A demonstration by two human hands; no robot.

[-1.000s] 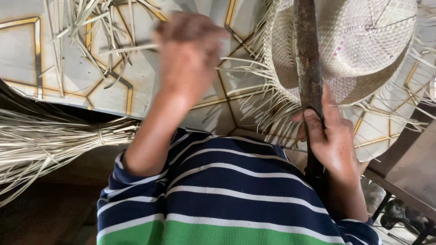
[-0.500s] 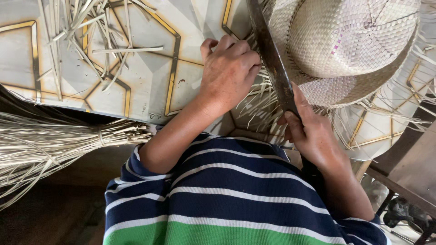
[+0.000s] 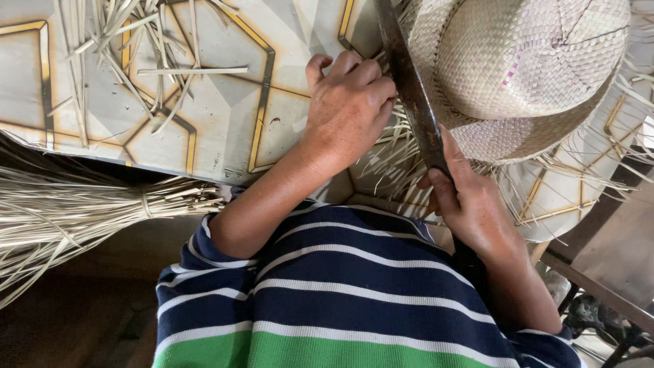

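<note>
- Patterned floor [image 3: 225, 109] lies under my work, littered with cut strips [image 3: 122, 41].
- My left hand [image 3: 347, 109] is curled over the loose strands [image 3: 392, 146] at the brim of the hat [image 3: 524, 75].
- My right hand [image 3: 470, 204] is closed around the blade [image 3: 409, 82], which lies along that brim.
- Risk: the edge sits just beside my left knuckles; a slip could nick them or cut into the weave.

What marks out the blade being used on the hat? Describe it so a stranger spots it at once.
Find the pale woven straw hat at upper right, loose strands fringing its brim. Along its left edge runs a long dark blade, held low down by the right hand, the left hand beside it. It is the only dark, rigid thing among pale straw.
</note>
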